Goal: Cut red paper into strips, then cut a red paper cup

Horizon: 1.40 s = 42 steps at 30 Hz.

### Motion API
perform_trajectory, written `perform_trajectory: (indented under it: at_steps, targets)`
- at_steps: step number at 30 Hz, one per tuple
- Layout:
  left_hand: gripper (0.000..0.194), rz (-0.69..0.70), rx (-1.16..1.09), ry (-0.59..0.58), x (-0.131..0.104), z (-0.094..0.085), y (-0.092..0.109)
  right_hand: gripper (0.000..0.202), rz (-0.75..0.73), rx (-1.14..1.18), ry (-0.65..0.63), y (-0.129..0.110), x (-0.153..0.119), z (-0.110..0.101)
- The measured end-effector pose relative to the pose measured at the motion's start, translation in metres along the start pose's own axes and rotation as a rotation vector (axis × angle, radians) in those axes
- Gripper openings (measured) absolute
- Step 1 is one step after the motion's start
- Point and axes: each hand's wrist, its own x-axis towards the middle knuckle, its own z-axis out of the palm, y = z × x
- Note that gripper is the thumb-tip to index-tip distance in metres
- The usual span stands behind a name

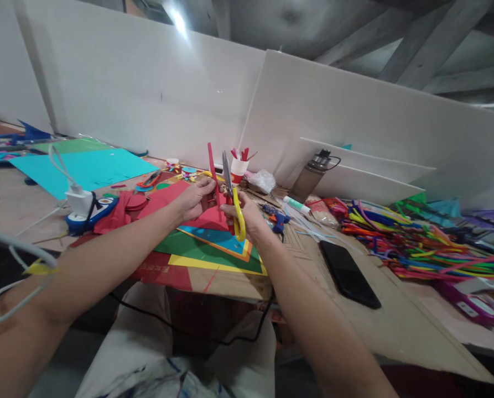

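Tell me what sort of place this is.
Probably a craft workspace, judging by the layered coloured sheets, the heap of what look like pipe cleaners, and the yellow-handled scissors in the person's right hand.

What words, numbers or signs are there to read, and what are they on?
None are clear enough to read.
Red patch, near the bottom middle: pale marks that look like writing, too blurred to read.
Purple packet, far right: whitish patches, maybe labels, too blurred to read.
White-and-green tube: any print is too small to read.
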Motion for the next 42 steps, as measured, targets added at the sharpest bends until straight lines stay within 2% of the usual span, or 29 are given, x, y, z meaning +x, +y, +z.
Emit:
perform_trajectory:
  at_steps: [7, 11, 16, 24, 36, 42]
  targets:
    - [0.024, -0.031, 0.061, -0.022, -0.001, 0.001, -0.001, 0.061, 0.012, -0.022, 0.027, -0.001, 0.001, -0.001]
    - [0.029, -0.014, 0.207, -0.006, -0.003, 0.004, -0.003, 0.06, -0.021, -0.105, 0.063, 0.006, 0.008, -0.006]
    - [0.022, 0.015, 0.427, 0.076, -0.008, 0.012, -0.003, 0.058, -0.017, -0.163, 0.088, 0.008, 0.009, -0.007]
    - [0.007, 0.029, 0.51, 0.117, -0.009, 0.016, -0.003, 0.06, 0.002, -0.253, 0.144, 0.004, 0.006, -0.006]
    - [0.01, 0.072, 0.568, 0.126, -0.01, 0.018, -0.006, 0.06, 0.018, -0.229, 0.144, 0.004, 0.007, -0.008]
    - [0.013, 0.154, 0.685, 0.118, -0.012, 0.018, -0.005, 0.062, 0.007, -0.273, 0.166, 0.003, 0.006, -0.007]
